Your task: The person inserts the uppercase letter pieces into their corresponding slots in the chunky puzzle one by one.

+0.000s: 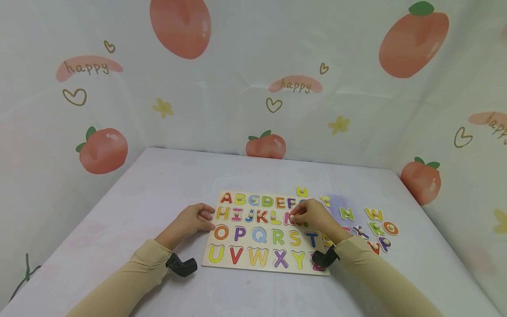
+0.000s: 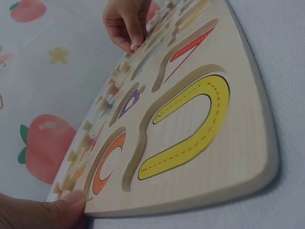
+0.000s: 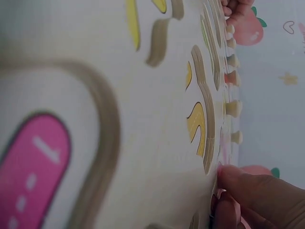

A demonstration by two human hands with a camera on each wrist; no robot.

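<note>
Wood forms one board the left hand touches, grip relaxed, while the right hand pinches one pink letter.

The right hand hid part of the M and most of the G, toward the board's far right. A black wrist camera covered much of the Z, which the right wrist view blurred and cut off. Just right of that hand, a pink piece showed too little to read. Both sleeves ran off the near edge.

backdrop: "happy" | board: A–F, H–L, O–Y | loose pieces: U, N, W
</note>
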